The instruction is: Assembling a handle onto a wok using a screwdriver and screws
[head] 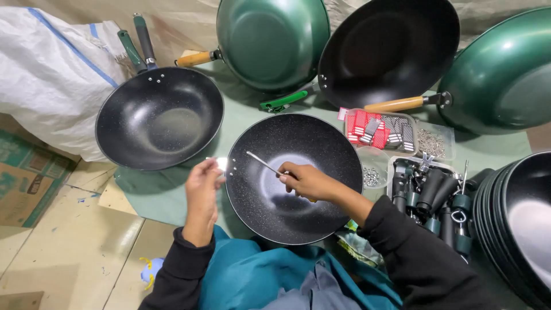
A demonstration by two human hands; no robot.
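A black speckled wok without a handle rests on my lap in front of me. My right hand is inside it, gripping a screwdriver whose thin metal shaft points toward the rivet holes on the wok's left wall. My left hand is at the outside of that left rim, fingers pinched against it; whether they hold a small part I cannot tell.
A finished black wok with a green handle lies left on a green mat. Green woks and a black wok lean at the back. Trays of screws, labels and handles sit right, beside stacked woks. A white sack lies left.
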